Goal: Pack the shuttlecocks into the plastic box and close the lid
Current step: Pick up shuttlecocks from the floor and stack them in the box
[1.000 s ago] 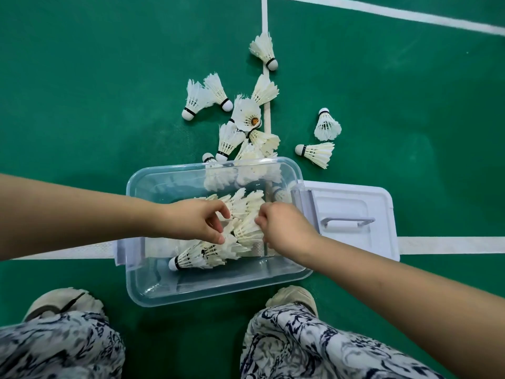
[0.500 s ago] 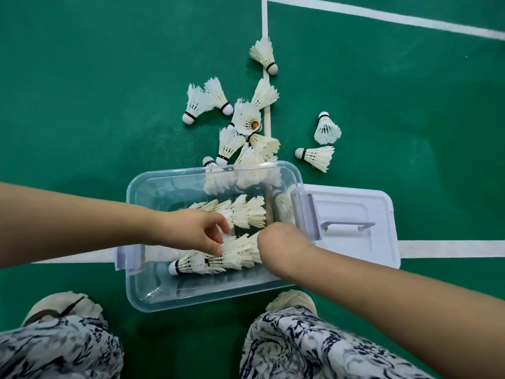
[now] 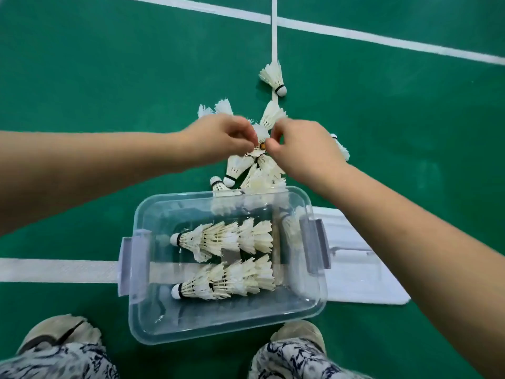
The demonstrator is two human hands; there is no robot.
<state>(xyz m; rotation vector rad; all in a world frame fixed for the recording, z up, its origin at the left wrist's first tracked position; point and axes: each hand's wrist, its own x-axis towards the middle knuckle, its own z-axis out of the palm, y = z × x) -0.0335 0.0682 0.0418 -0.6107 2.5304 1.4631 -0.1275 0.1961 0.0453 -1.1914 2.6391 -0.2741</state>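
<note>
A clear plastic box (image 3: pixel 142 310) stands open on the green floor. Inside lie two nested rows of white shuttlecocks (image 3: pixel 226 237), the nearer row (image 3: pixel 229 280) parallel to the first. Its white lid (image 3: pixel 355 283) lies flat on the floor at the box's right. Beyond the far rim is a pile of loose shuttlecocks (image 3: pixel 246 170). My left hand (image 3: pixel 218 138) and my right hand (image 3: pixel 300 149) hover over that pile. Their fingertips pinch from both sides at an upturned shuttlecock (image 3: pixel 261 132) with an orange centre. Both hands hide several other shuttlecocks.
A single shuttlecock (image 3: pixel 273 77) lies farther out on the white court line (image 3: pixel 274 31). Another shuttlecock (image 3: pixel 343 149) peeks from behind my right wrist. My shoes (image 3: pixel 57 332) and patterned trouser legs (image 3: pixel 295 362) sit just in front of the box.
Both hands left the box and moved forward to the loose pile beyond it. The two nested rows of shuttlecocks now lie free in the box.
</note>
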